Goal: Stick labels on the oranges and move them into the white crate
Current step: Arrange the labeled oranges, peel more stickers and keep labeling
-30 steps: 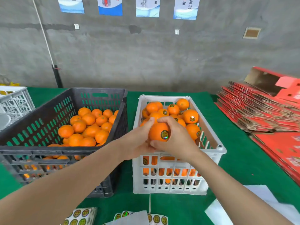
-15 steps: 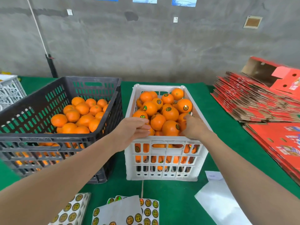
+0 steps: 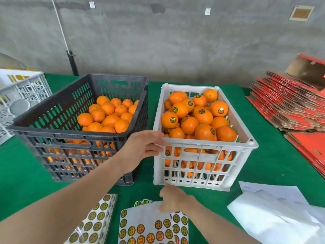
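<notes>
1. The step in hand, as I judge it, is fetching the next label. The right hand is down on the top edge of a white backing sheet of round gold-and-green labels. The sheet lies on the green-covered bench, just in front of the white slatted plastic crate.
2. The right hand's fingers point downward beneath the hand. I cannot tell whether they pinch a label, lift the sheet or only touch it.
3. The left hand grips the crate's near left corner, fingers curled onto the rim. It carries no fruit.
4. Labelled oranges are heaped to the rim of the white crate. Bare oranges wait in the black slatted plastic crate just beside it.
5. The next move calls for peeling one label off cleanly. The left hand must then leave the rim and take a bare orange from the black crate.
6. Both this sheet and a second label sheet are cut off by the lower edge. The label print is too small to read, and the lower fruit shows only through the slats.
</notes>
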The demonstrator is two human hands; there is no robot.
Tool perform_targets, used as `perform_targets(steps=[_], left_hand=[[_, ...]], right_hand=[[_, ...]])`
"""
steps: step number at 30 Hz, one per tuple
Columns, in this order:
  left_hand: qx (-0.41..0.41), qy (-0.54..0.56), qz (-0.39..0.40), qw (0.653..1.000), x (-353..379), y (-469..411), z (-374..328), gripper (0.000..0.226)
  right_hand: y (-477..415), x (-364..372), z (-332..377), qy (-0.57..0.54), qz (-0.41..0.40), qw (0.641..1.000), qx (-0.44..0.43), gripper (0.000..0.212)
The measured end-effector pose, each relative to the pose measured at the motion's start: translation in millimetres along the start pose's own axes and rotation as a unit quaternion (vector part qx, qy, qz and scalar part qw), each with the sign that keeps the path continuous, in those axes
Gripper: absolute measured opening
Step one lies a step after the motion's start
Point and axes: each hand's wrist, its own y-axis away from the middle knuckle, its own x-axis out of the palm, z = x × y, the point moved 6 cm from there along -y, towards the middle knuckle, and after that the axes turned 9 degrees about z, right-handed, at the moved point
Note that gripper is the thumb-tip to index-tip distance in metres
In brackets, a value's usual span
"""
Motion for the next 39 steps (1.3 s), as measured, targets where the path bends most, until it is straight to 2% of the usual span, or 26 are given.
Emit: perform_targets(steps=[3, 5, 7, 8, 10, 13, 16, 18, 20, 23, 29, 33, 39], left_hand=[[-0.042, -0.042, -0.005, 0.998, -13, 11, 21, 0.018], [-0.085, -0.137, -0.005, 0.987, -19, 19, 43, 0.014], [-0.128, -0.270, 0.028, 0.954, -23, 26, 69, 0.019], [-0.152, -0.329, 0.061, 0.930, -22, 29, 82, 0.029], [-0.194, -0.371, 0.104, 0.902, -21, 32, 104, 0.043], [-0.216, -0.374, 0.092, 0.897, -22, 29, 111, 0.012], [-0.214, -0.338, 0.058, 0.915, -30, 21, 103, 0.023], [-0.216, -0.309, 0.059, 0.924, -34, 19, 93, 0.023], [-0.214, -0.275, 0.084, 0.934, -37, 19, 84, 0.008], [-0.230, -0.226, 0.115, 0.940, -44, 23, 77, 0.021], [-0.259, -0.144, 0.131, 0.946, -53, 26, 82, 0.024], [-0.283, -0.147, 0.134, 0.938, -57, 26, 81, 0.030], [-0.306, -0.202, 0.170, 0.915, -59, 24, 83, 0.030]], right_hand=[[-7, 2, -2, -0.002, -0.030, 0.999, 0.022, 0.037], [-7, -4, -2, -0.023, -0.069, 0.997, 0.031, 0.035], [-3, -16, 2, -0.069, -0.097, 0.993, 0.015, 0.026], [1, -24, 6, -0.096, -0.105, 0.990, -0.006, 0.019], [13, -42, 14, -0.159, -0.127, 0.978, -0.054, 0.010], [28, -63, 16, -0.229, -0.179, 0.953, -0.079, 0.006], [46, -70, 15, -0.187, -0.284, 0.937, -0.078, 0.015], [59, -71, 22, -0.133, -0.351, 0.919, -0.117, 0.018], [64, -67, 32, -0.101, -0.347, 0.921, -0.144, 0.015], [61, -58, 40, -0.075, -0.305, 0.939, -0.138, 0.022], [64, -58, 50, -0.060, -0.349, 0.924, -0.142, 0.026], [68, -60, 56, -0.079, -0.381, 0.905, -0.171, 0.021], [66, -59, 62, -0.126, -0.346, 0.907, -0.203, 0.013]])
